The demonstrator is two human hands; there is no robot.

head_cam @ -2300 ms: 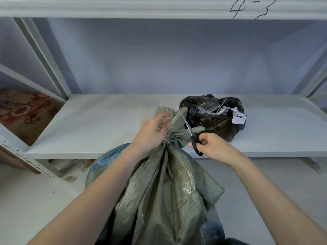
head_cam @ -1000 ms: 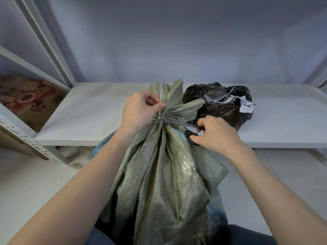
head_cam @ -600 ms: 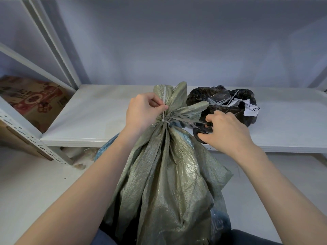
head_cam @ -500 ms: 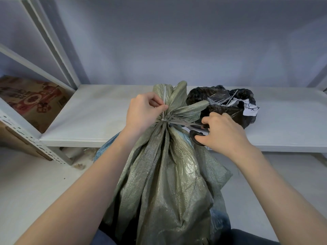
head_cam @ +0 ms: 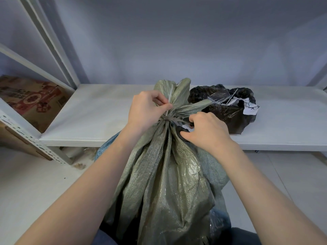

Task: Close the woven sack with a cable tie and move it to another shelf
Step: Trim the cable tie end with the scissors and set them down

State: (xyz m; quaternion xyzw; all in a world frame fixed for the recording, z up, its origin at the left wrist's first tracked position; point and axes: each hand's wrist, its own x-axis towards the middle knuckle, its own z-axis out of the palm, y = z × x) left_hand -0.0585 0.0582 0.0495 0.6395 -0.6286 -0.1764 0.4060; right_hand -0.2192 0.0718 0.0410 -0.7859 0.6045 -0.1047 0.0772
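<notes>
On the shelf [head_cam: 99, 117], black bag [head_cam: 228, 112] holds ties; hands pinch tie [head_cam: 169, 98], scissors [head_cam: 182, 129].

Woven sack [head_cam: 164, 183]: dull olive-green with a fine woven grain and glossy highlights, bound at the neck by a pale whitish cable tie [head_cam: 169, 99]; behind it shows a blue-grey speckled sack [head_cam: 212, 167]. Scissors [head_cam: 182, 132]: black handle with grey metal blades; the bag [head_cam: 228, 112] on the shelf [head_cam: 99, 121] is black and shiny, holding whitish strips and a white paper scrap with dark marks. Shelf and frame are plain white, the back wall a flat bluish-grey, and the cardboard box [head_cam: 30, 101] at left is brown with a red-and-white printed pattern.
</notes>
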